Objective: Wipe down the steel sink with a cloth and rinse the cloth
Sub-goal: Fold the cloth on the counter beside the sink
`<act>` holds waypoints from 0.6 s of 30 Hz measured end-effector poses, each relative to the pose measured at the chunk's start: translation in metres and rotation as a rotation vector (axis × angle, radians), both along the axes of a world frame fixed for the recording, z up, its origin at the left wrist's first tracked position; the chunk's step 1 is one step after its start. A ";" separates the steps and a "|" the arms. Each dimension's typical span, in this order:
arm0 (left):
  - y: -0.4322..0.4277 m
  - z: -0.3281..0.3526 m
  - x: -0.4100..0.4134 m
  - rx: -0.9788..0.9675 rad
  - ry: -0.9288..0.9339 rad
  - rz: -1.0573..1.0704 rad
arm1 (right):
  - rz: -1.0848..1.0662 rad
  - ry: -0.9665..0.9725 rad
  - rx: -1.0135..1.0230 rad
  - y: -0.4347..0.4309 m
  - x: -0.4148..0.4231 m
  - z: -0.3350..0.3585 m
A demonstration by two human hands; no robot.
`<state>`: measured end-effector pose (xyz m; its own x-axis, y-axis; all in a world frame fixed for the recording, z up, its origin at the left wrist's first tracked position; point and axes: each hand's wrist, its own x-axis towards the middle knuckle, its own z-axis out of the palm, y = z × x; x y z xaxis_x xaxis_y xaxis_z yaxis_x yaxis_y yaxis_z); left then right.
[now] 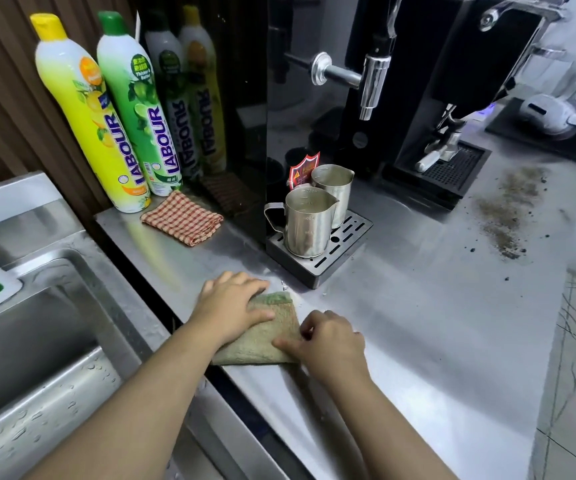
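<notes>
A folded green-beige cloth point(272, 336) lies flat on the steel counter point(401, 323), just right of the sink. My left hand point(231, 303) presses palm-down on the cloth's far left part, fingers spread. My right hand point(328, 339) rests on the cloth's near right corner, fingertips pinching its edge. The steel sink point(37, 327) fills the lower left; water drops sit on its front rim.
Two dish-soap bottles, yellow point(85, 116) and green point(134, 105), stand at the back. A red checked cloth point(182, 221) lies beside them. Two steel jugs point(309, 220) stand on a black machine's drip tray. Coffee grounds point(511, 209) are scattered at the right.
</notes>
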<state>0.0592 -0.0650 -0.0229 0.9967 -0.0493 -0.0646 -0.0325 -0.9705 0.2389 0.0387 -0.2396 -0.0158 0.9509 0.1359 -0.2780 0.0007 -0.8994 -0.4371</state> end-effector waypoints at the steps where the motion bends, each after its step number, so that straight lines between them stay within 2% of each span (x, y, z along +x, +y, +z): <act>1: -0.001 0.002 0.003 0.010 0.028 0.012 | 0.027 -0.004 0.001 0.002 -0.001 -0.001; 5: -0.002 0.017 0.007 0.039 0.132 -0.018 | 0.093 -0.027 0.053 0.006 0.005 0.001; 6: 0.003 0.019 0.004 -0.016 0.137 -0.033 | 0.099 -0.035 0.106 0.006 0.007 0.003; 7: 0.011 0.024 -0.003 -0.155 0.141 -0.024 | 0.098 -0.030 0.211 0.005 0.010 0.006; 10: 0.039 0.047 -0.040 -0.815 0.195 0.059 | 0.136 0.064 0.739 0.014 0.018 0.029; 12: 0.052 0.065 -0.074 -1.107 0.074 0.169 | 0.245 0.150 1.009 0.033 0.018 0.051; 14: 0.062 0.076 -0.108 -1.305 -0.163 0.336 | 0.377 0.232 1.149 0.063 0.011 0.070; 18: 0.097 0.083 -0.180 -1.387 -0.513 0.566 | 0.563 0.362 1.261 0.137 -0.029 0.086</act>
<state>-0.1205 0.0321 0.0604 0.8066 0.5891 0.0481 -0.1100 0.0697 0.9915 0.0099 -0.1025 0.0697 0.5923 0.7996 0.0991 -0.0615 0.1674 -0.9840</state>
